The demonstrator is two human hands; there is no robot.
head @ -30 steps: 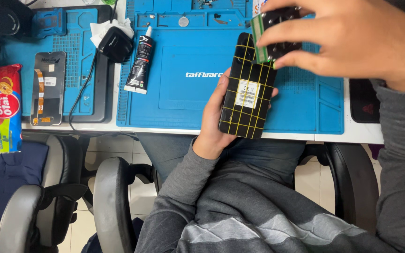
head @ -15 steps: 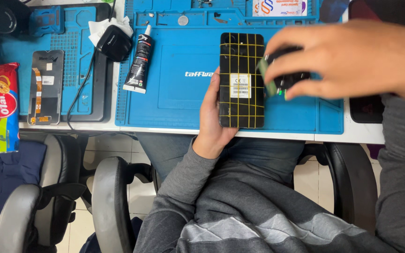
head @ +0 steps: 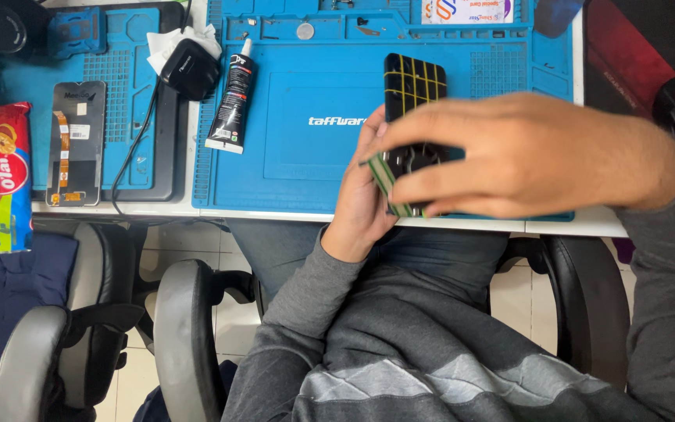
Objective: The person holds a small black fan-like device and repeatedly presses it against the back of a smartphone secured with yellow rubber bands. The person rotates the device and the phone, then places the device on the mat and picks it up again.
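- Nearest the camera, grey sleeves and a grey jumper fill the lower frame, with office chairs [head: 189, 328] on a tiled floor to the left.
- The left hand [head: 361, 195] comes up from the table's front edge and cups the lower left side of a black phone [head: 414, 82] criss-crossed with yellow bands; its fingers are wrapped round the phone's edge.
- The right hand [head: 525, 156] reaches across from the right, fingers curled tight round a small dark part with green edging [head: 400, 168], pressed against the phone's lower half.
- The phone lies upright on a blue work mat [head: 291, 164], its top end showing above the right hand.
- Left of it on the mat lies a black glue tube [head: 230, 98].
- Further left are a black charger [head: 189, 69] on white tissue, a second blue mat [head: 130, 94] bearing an opened phone back [head: 76, 141], and a snack packet [head: 8, 176].
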